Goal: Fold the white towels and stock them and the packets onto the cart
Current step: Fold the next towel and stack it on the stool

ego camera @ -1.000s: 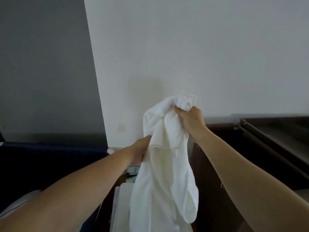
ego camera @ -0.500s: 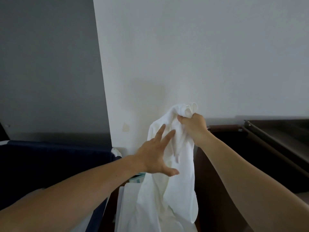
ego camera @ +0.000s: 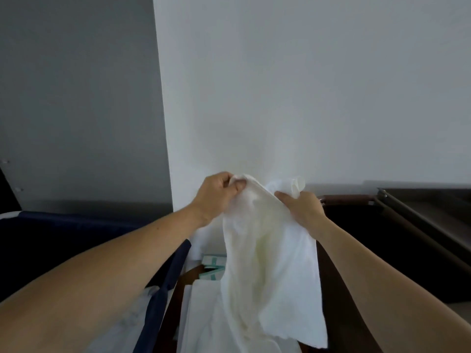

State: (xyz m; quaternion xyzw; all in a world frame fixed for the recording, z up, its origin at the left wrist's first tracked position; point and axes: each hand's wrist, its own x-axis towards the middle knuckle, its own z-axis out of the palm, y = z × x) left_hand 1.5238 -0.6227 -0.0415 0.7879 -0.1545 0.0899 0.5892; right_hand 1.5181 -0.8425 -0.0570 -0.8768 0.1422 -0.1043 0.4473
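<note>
A white towel point(ego camera: 270, 263) hangs in front of me, held up by its top edge. My left hand point(ego camera: 216, 194) pinches the towel's upper left corner. A bunched part of the same edge is gripped by my right hand point(ego camera: 303, 207) at the upper right. The cloth droops in loose folds between and below both hands. Below it lies more white cloth point(ego camera: 201, 317). Behind the towel, pale packets with green print point(ego camera: 212, 268) show partly. The dark brown cart point(ego camera: 397, 230) stands to the right, its top rail near my right hand.
A dark blue fabric bin point(ego camera: 76, 240) with a navy edge stands at the left, white linen showing beside it. A white wall is straight ahead and a grey panel at the left. The cart's sloped dark lid point(ego camera: 428, 220) is at the far right.
My left hand let go of the towel's middle, opened, then took its upper left corner. The top edge is now spread between both hands. The view shifted slightly.
</note>
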